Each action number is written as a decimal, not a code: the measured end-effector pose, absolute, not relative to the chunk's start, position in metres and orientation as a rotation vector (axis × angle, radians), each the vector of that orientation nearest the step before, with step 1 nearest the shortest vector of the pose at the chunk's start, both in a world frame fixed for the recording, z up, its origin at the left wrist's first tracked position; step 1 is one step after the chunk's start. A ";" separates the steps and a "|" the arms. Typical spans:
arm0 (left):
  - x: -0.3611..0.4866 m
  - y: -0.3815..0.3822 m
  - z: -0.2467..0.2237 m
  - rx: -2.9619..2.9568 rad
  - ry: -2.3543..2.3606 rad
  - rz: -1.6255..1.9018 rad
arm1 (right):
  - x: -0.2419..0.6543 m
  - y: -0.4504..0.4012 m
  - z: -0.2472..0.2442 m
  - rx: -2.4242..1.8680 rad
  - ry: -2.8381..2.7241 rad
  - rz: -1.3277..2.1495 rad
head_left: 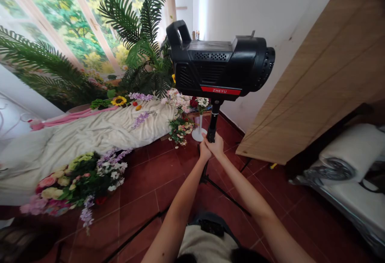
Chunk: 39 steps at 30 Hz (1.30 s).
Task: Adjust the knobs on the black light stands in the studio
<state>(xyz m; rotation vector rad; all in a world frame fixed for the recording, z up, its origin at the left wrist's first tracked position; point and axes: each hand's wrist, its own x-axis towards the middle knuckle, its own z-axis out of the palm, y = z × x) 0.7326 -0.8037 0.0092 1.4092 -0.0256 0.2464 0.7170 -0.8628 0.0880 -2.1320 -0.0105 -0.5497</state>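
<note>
Fingers: those of the left hand (205,150) and right hand (217,146) are clamped on the upright of a black light stand (212,128), just under the lamp's mount. The two hands touch, the right slightly higher (several fingertips are hidden from view). Both forearms reach forward from the near edge.

Item held: the stand rises from the hands to a black lamp (207,72) mounted on its top, lying roughly level above the hands. The lamp has a carry handle (180,32) at its left end, a round front at its right end and a red label (221,91) reading "ZHEYU". Below the hands, the stand's legs spread over the red tiled floor (141,183).

Immediate surroundings: just left of the hands and behind them is a slender white vase (199,132) with flowers. Pink and white blossoms (180,100) stand nearby.

Further left: a cream cloth (105,128) is draped in folds, bearing a sunflower (119,101) and purple sprigs; a large bouquet (81,179) is in front of it. Palm fronds (150,14) rise behind, before a window scene.

Right: a wood-grain panel (303,90) leans at a slant, with a pale cushioned seat (361,166) beyond it.
</note>
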 end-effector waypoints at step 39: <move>0.723 -0.812 0.029 1.591 -0.018 0.348 | 0.679 -0.919 0.047 -0.998 0.251 0.368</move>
